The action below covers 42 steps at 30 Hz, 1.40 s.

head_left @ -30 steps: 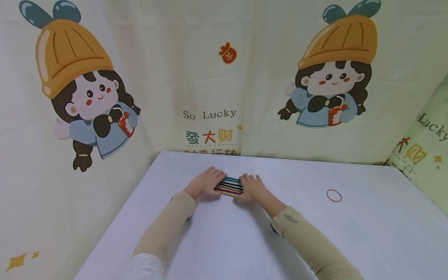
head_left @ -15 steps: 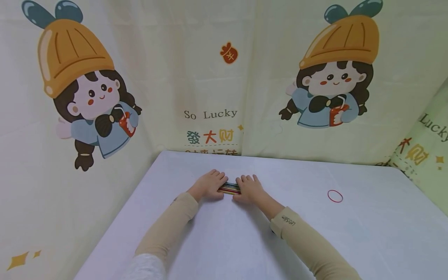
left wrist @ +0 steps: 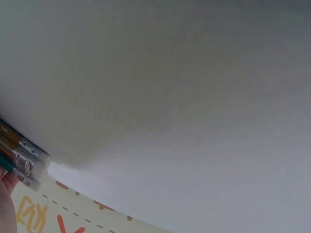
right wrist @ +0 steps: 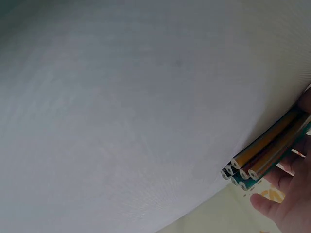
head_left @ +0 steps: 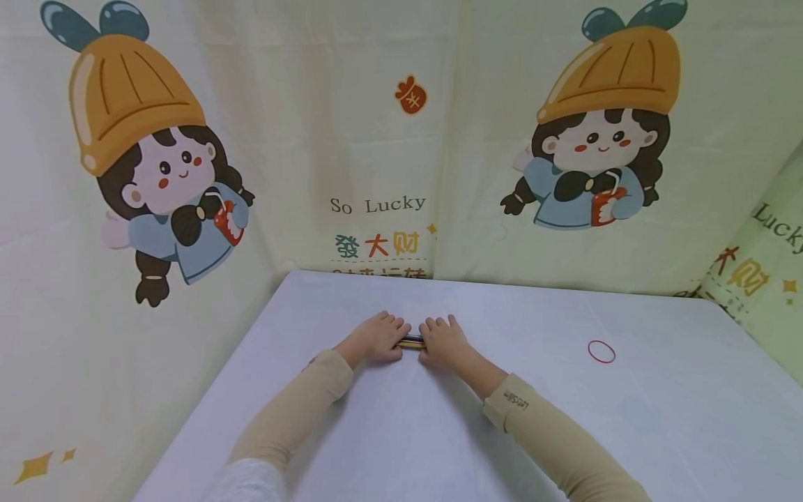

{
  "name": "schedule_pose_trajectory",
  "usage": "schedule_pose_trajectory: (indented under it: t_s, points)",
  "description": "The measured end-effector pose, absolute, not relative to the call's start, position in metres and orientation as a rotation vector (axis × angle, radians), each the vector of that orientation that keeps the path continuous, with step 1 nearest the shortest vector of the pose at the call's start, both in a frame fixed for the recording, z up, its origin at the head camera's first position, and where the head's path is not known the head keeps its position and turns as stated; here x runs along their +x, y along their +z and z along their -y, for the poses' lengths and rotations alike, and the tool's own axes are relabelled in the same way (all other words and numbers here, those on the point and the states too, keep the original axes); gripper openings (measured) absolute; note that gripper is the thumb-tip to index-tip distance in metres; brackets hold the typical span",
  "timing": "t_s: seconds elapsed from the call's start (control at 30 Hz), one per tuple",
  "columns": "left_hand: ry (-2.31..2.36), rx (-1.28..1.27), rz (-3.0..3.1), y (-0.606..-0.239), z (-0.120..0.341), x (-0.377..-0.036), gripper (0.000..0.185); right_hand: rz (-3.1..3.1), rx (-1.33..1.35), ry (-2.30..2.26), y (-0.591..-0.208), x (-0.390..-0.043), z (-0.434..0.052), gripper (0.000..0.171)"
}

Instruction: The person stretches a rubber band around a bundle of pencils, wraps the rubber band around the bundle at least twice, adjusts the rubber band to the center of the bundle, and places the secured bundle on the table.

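Observation:
Several pencils in a bundle (head_left: 411, 341) lie crosswise between my hands at the table's far middle. My left hand (head_left: 376, 337) grips the bundle's left part, and my right hand (head_left: 444, 343) holds its right part. Only a short stretch shows between them in the head view. Metal-banded ends of the pencils (left wrist: 24, 158) appear at the lower left of the left wrist view, a little blurred. Flat, unsharpened ends of yellow, dark and green pencils (right wrist: 248, 170) stick out in the right wrist view, with curled fingers (right wrist: 286, 182) beside them.
A thin red ring (head_left: 614, 355), like a rubber band, lies on the white table (head_left: 533, 328) to the right. Behind the table hangs a cream curtain (head_left: 477, 174) with cartoon prints. The table's far edge is close beyond the hands.
The hands have come closer together, and the loose flat row of pencils has been squeezed into a narrower bundle. Less of it shows between the hands. The red ring stays put.

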<state>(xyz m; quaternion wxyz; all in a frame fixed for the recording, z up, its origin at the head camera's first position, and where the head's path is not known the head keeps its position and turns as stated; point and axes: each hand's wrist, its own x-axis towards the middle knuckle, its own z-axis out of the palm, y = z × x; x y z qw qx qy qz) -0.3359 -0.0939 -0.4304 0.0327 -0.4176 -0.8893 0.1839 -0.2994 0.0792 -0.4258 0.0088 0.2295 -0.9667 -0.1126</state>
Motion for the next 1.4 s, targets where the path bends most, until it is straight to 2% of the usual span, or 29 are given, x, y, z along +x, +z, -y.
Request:
schedule_pose_trajectory:
  t_s: [0.5, 1.2, 1.4]
  points:
    - [0.583, -1.27, 2.722, -0.432, 0.09, -0.326, 0.029, 3.05, 0.701, -0.376, -0.425, -0.294, -0.074, 0.038]
    - [0.681, -1.182, 2.71, -0.427, 0.085, -0.312, 0.038, 2.954, 0.718, -0.348, -0.428, -0.287, -0.076, 0.019]
    - [0.701, -1.122, 2.508, -0.423, 0.084, -0.308, 0.033, 2.904, 0.742, -0.314, -0.419, -0.283, -0.082, 0.016]
